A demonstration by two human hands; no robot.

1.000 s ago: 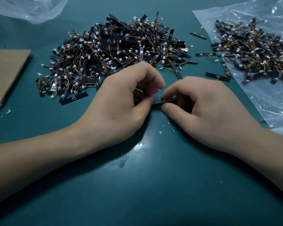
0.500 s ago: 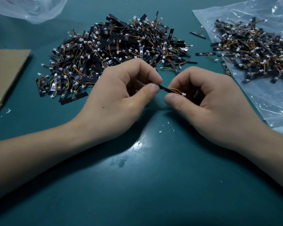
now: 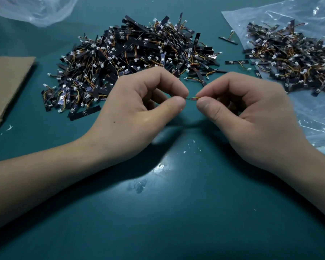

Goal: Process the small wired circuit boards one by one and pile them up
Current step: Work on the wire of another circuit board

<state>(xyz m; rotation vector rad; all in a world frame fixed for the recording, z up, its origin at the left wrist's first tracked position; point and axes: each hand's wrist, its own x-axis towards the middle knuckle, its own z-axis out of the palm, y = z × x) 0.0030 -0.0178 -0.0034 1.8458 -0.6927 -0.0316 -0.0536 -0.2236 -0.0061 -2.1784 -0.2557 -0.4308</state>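
Pile [image 3: 139,53] behind left hand. Left hand [image 3: 139,109] curled, pinches one end of wires [image 3: 192,98]; right hand [image 3: 251,113] curled, pinches other end. Board hidden under fingers. Risk: too strong pull tears thin wires from solder. Bag pile [image 3: 293,57] at right.

Left hand [image 3: 139,109] and right hand [image 3: 251,119] face each other, thumbs and forefingers pinching either end of one thin wire [image 3: 192,98], forearms angled inward.

Black circuit boards [image 3: 139,59] with orange-yellow wires and white connectors; teal table [image 3: 158,222]; brown cardboard [image 3: 6,81].
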